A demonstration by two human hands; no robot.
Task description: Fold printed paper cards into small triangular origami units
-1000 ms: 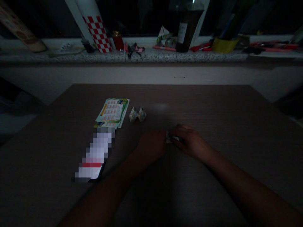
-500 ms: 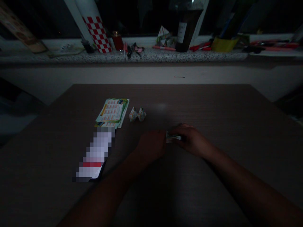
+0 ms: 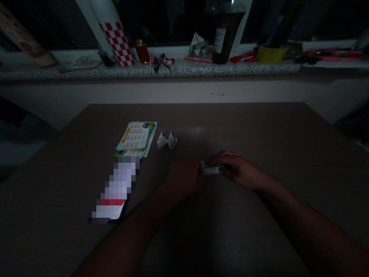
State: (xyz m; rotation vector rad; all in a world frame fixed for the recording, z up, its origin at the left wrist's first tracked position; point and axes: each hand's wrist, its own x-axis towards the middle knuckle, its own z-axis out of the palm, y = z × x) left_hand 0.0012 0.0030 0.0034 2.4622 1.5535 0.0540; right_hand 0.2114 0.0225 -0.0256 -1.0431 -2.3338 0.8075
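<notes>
Paper strip [image 3: 211,170], small and printed, lay just right of the frame's centre, slightly below mid-height, between the two hands. Change over the last second: more of it showed. Earlier the right hand [image 3: 240,171] covered most of it; now its fingers sat a bit farther right and the printed face was exposed as a narrow band, with a second bit of paper angled up at its left end. Read: the flap had probably been opened or turned over, so the handwork looked midway, creases not settled.

Right hand: thumb and forefinger parted, with a dark gap between them, thumb at the strip's right end; cannot tell if it pinched or only touched. Left hand [image 3: 186,175]: curled like a loose fist against the strip's left end, about where it was a second ago; fingertips hidden, cannot tell if clamped or just pressing.

No change elsewhere on the wood-grain table [image 3: 245,127]. Two pointed folded-paper pieces, left piece [image 3: 162,141] and right piece [image 3: 172,141], stood side by side left of centre. Stack of printed calendar sheets [image 3: 135,138] lay farther left, smartphone [image 3: 117,188] with blurred screen below it, lower left.
</notes>
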